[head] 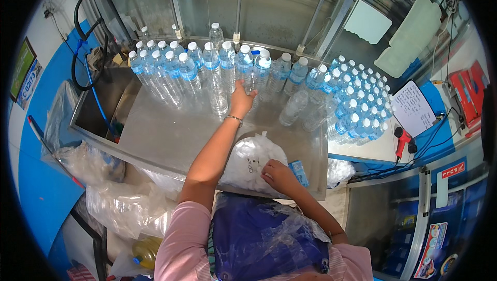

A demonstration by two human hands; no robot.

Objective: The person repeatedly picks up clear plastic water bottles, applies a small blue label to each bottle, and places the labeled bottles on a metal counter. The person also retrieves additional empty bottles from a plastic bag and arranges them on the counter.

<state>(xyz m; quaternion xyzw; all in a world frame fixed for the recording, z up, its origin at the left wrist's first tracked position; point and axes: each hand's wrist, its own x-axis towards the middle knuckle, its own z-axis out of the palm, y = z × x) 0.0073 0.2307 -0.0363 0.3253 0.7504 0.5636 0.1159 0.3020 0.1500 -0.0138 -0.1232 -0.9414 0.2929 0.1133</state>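
Observation:
My left hand (242,100) reaches over the steel counter (171,125), close to a clear plastic bottle; I cannot tell whether its fingers grip one. My right hand (276,175) rests on a clear plastic bag (248,156) that bears handwriting and holds many small white pieces, likely caps. Beside that bag lies a small blue packet (298,173). Along the back of the counter stand several capped bottles (188,72) with blue labels. Uncapped-looking clear bottles, such as a tilted one (294,108), stand in front at the right.
A steel basin (99,98) with a blue hose lies at the left. On the white side table at the right, many capped bottles (359,106) stand packed together near a red heat gun (404,141) and cables. Metal rods rise behind the counter. Plastic bags (124,207) hang or lie below left.

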